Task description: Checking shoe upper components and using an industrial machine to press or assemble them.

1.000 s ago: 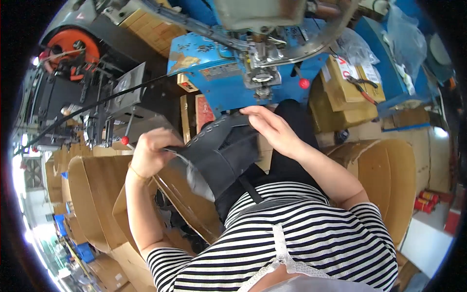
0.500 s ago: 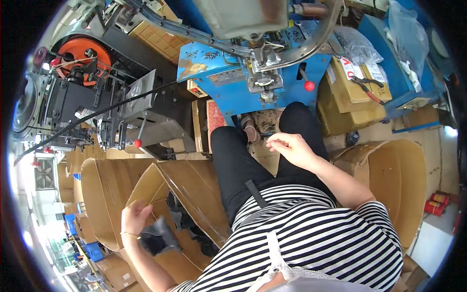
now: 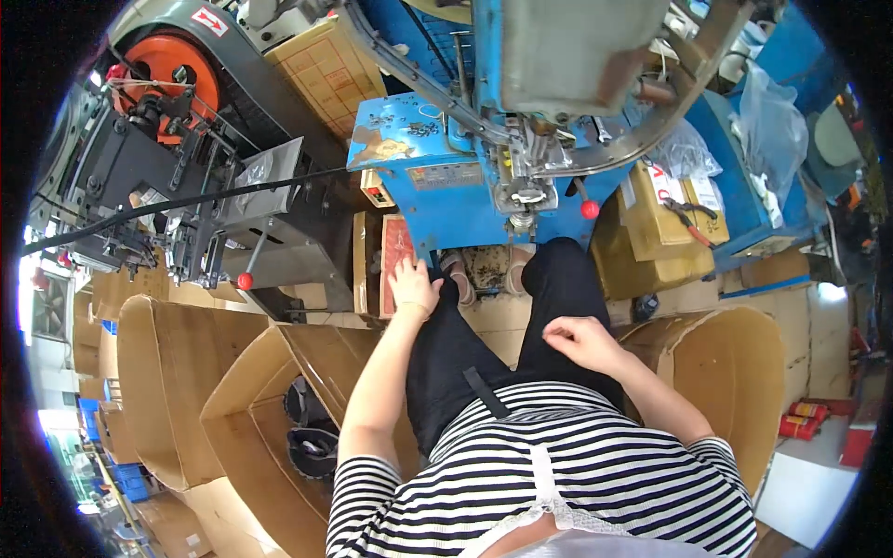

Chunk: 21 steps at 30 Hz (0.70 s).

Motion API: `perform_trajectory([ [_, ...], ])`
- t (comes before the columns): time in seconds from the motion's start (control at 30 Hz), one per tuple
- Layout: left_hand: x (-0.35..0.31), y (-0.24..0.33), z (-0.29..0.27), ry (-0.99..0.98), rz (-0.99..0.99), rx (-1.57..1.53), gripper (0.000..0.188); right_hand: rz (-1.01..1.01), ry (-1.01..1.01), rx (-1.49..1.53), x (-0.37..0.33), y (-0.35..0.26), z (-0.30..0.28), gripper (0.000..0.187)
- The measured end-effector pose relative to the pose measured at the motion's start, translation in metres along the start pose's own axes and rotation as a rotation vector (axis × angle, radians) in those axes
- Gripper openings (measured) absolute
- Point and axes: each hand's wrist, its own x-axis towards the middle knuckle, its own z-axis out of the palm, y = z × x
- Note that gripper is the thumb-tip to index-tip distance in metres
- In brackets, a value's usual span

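The left hand (image 3: pixel 415 290) is spread wide, empty, by the left knee (image 3: pixel 447 303). The right hand (image 3: pixel 583 341) curls above the right leg (image 3: pixel 567 279), its grip hidden. Black fabric pieces (image 3: pixel 313 452) lie in a carton (image 3: pixel 240 445), near left.

Left grip (image 3: pixel 416 288) forward, splayed (palm down); right grip (image 3: pixel 586 343) loosely curled.

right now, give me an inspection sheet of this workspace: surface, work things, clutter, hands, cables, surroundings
surface: blue machine has small dark bits on top
work things: dark pieces in the open carton, left
clutter: pliers on a box, right; clear plastic bag beyond
hands: left hand spread, right hand curled, both near the black trousers; nothing seen held
cables: black cable crosses the left side
surroundings: orange wheel upper left; red canisters far right
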Motion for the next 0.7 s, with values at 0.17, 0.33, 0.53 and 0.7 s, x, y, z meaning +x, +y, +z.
perform_trajectory([
  [0.17, 0.014, 0.022, 0.026, -0.044, -0.048, 0.139, 0.048, -0.504, -0.347, -0.134, 0.069, -0.095, 0.016, 0.037],
  [0.33, 0.014, 0.015, 0.026, -0.105, -0.062, 0.172, 0.036, -1.046, -0.623, 0.39, 0.097, -0.234, 0.081, 0.042],
  [0.53, 0.014, 0.019, 0.023, -0.065, -0.025, 0.17, 0.031, -1.606, -0.779, 0.815, 0.064, -0.338, 0.147, 0.029],
  [0.7, 0.014, 0.021, 0.027, -0.034, -0.006, 0.188, 0.029, -1.643, -0.747, 0.888, 0.056, -0.348, 0.176, 0.029],
])
